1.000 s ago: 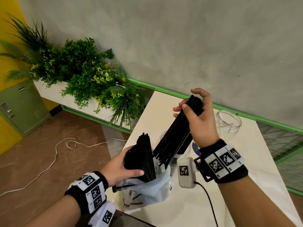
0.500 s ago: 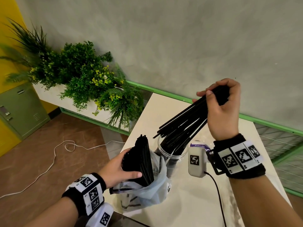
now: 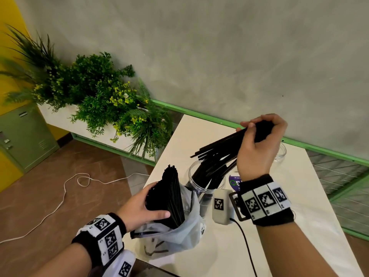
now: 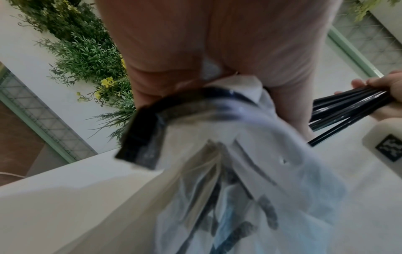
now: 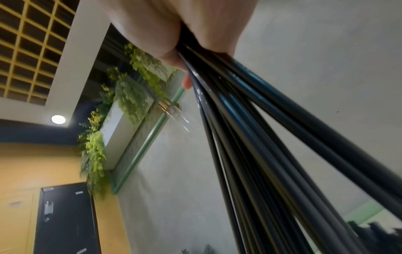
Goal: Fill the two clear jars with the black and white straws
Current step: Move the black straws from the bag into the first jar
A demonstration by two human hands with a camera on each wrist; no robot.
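My right hand (image 3: 257,144) grips a bunch of black straws (image 3: 221,156) by the upper end; the bunch slants down to the left, its lower ends fanned out over and into the mouth of a clear jar (image 3: 205,182) on the white table (image 3: 279,236). In the right wrist view the straws (image 5: 261,154) spread away from my fingers. My left hand (image 3: 143,208) holds a thick upright bundle of black straws (image 3: 171,198) standing in a clear plastic bag (image 3: 179,236). A second clear jar (image 3: 280,154) stands behind my right hand, mostly hidden. No white straws show.
The table's near left corner lies under the bag. A green-framed grey wall (image 3: 219,56) runs behind the table. A planter with green plants (image 3: 103,100) stands left of it. A white cable (image 3: 65,196) loops on the brown floor, near a green cabinet (image 3: 24,134).
My right hand has lifted the bunch out of the bag and swung it right and up, tilting it flatter, with its lower ends now at the jar's mouth. The left hand has stayed put.
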